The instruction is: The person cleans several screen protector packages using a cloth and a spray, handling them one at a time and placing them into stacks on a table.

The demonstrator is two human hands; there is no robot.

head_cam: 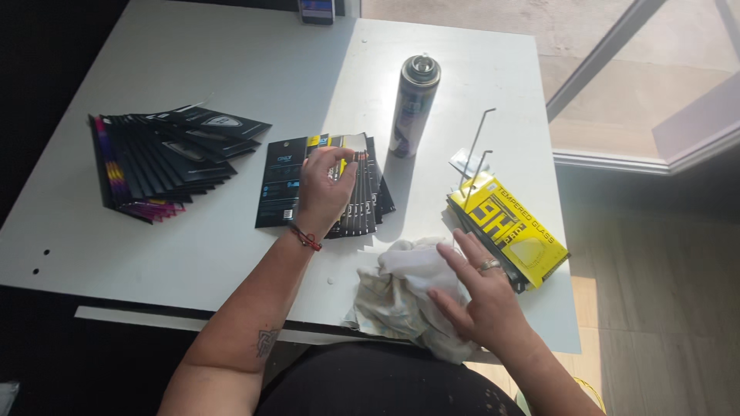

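head view, left hand: the left hand [324, 189] lies on a fanned stack of black packets [358, 204], fingers curled and pinching the top edge of one packet near its yellow tab
head view, right hand: the right hand [474, 296] is flat and spread, palm down, resting on a crumpled white cloth [401, 293], gripping nothing
where the packets lie: straight ahead of the left hand and under it, well left of the right hand; the left hand is plainly the nearer
long axis: each packet runs away from the person, the fan spreading sideways to the right
other stack: a second fan of black packets [166, 162] sits further left, well apart from both hands
spray can: a tall spray can [414, 104] stands upright just beyond the near fan
yellow packs: a pile of yellow packs [512, 231] on two metal hooks [479, 154] lies just right of the cloth, near the right fingertips
surface: a white table [193, 246], partly in hard sunlight
room: tiled floor and a window frame to the right
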